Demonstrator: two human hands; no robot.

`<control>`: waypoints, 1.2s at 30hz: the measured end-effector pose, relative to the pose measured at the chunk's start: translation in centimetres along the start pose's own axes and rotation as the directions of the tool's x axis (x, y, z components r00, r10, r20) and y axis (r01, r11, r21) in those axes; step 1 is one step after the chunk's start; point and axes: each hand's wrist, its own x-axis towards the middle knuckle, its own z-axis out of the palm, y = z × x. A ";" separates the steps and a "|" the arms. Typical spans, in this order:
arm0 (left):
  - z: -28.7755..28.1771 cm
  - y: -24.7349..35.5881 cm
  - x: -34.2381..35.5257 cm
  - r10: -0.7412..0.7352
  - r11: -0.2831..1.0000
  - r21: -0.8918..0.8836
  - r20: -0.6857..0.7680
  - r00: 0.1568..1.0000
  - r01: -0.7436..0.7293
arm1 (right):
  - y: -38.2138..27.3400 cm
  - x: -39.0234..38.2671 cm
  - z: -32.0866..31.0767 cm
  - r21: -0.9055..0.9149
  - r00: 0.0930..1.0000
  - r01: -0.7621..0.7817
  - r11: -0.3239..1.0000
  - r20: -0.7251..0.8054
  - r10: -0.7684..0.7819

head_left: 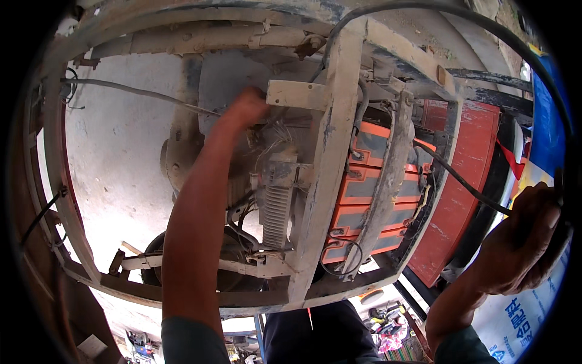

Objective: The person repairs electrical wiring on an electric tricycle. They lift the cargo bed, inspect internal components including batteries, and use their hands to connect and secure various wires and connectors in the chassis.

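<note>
My left hand (247, 108) reaches down into a dusty metal vehicle frame (324, 158), beside a flat bracket (297, 94). It is smeared by motion, and its fingers are hidden, so what it touches does not show. Just below it are loose thin wires (279, 134) and a finned metal box (276, 206). Out at the far right, my right hand (515, 249) is closed round a black cable (467, 182), which runs back toward the frame. Several orange-and-grey batteries (370, 194) sit in the frame between my hands, partly behind a slanting bar (388, 182).
A thick black hose or cable (448, 7) arcs over the top right. Beyond the batteries lies a red panel (454, 188), then a blue-and-white sack (515, 321). A wheel (236, 255) shows under the frame. Tools and small parts (388, 321) lie on the floor near my legs.
</note>
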 end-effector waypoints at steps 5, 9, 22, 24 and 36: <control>3.4 -1.0 0.5 -0.021 0.996 0.089 0.093 0.995 0.013 | -5.7 -0.2 0.0 0.498 0.835 -0.517 0.696 0.114 0.538; 1.8 -0.6 -0.4 -0.055 0.971 0.239 0.308 0.950 -0.021 | -5.7 -2.1 0.1 0.572 0.846 -0.474 0.669 0.084 0.527; -0.1 3.5 -1.9 -0.275 0.827 -0.488 0.078 0.958 0.277 | -5.6 -2.9 -1.4 0.671 0.734 -0.625 0.399 0.331 0.594; -0.5 4.1 -2.0 -0.297 0.759 -0.585 0.079 0.952 0.285 | -4.4 -3.3 -1.2 0.737 0.829 -0.513 0.440 0.293 0.476; -0.2 3.5 -2.0 -0.143 0.988 -0.034 0.182 0.973 0.152 | -2.7 1.1 -3.1 0.939 0.578 -0.334 0.080 0.137 0.804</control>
